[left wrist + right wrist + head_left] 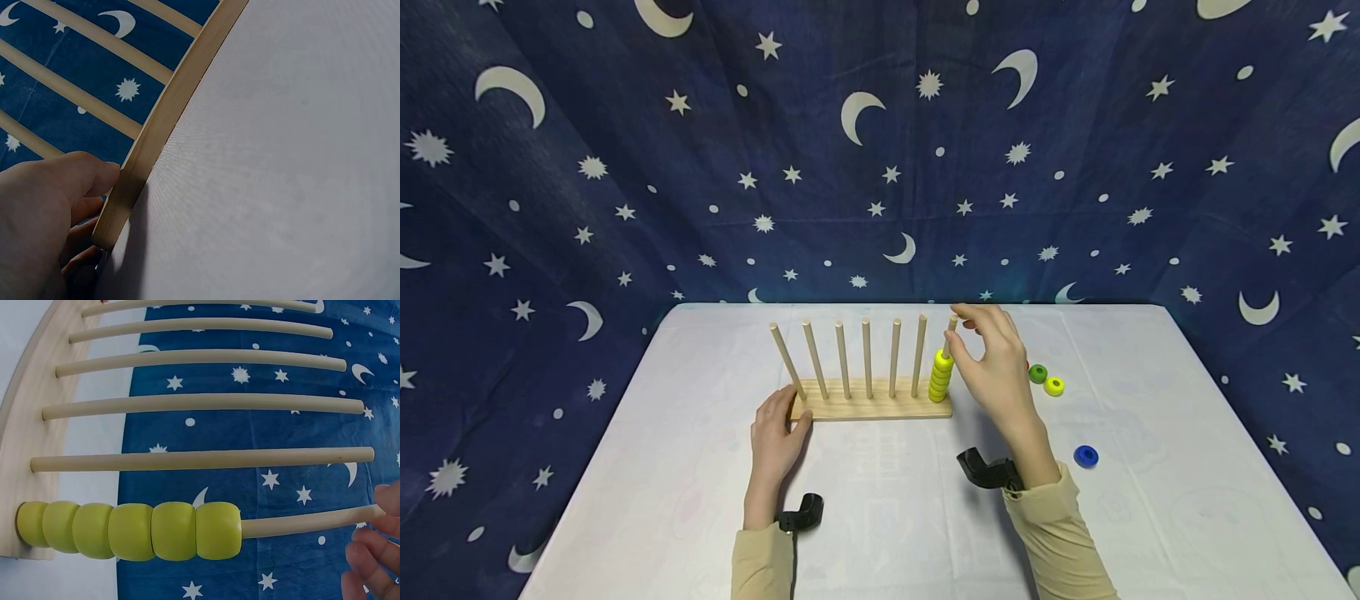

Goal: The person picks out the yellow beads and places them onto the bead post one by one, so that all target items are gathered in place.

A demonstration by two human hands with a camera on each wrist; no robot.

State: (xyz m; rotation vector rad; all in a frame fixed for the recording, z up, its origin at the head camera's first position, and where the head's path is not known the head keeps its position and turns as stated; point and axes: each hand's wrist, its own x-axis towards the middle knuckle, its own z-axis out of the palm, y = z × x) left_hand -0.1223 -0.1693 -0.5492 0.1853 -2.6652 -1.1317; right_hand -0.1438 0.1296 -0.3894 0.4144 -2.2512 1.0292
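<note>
A wooden peg stand (871, 408) with a row of upright pegs sits on the table. Its rightmost peg (306, 524) carries a stack of several yellow beads (131, 531); the other pegs are bare. My left hand (775, 437) grips the stand's left end, thumb on the front edge and fingers behind, as the left wrist view shows. At the tip of the beaded peg is my right hand (996, 367), thumb and fingers spread around it. No bead shows between them; whether they touch the peg is hard to tell.
Right of the stand lie a green bead (1037, 373), a loose yellow bead (1055, 386) and a partly hidden red bead (1027, 366). A blue bead (1086, 456) lies nearer the front. A dark blue star-patterned cloth (880, 167) hangs behind the white table (880, 517).
</note>
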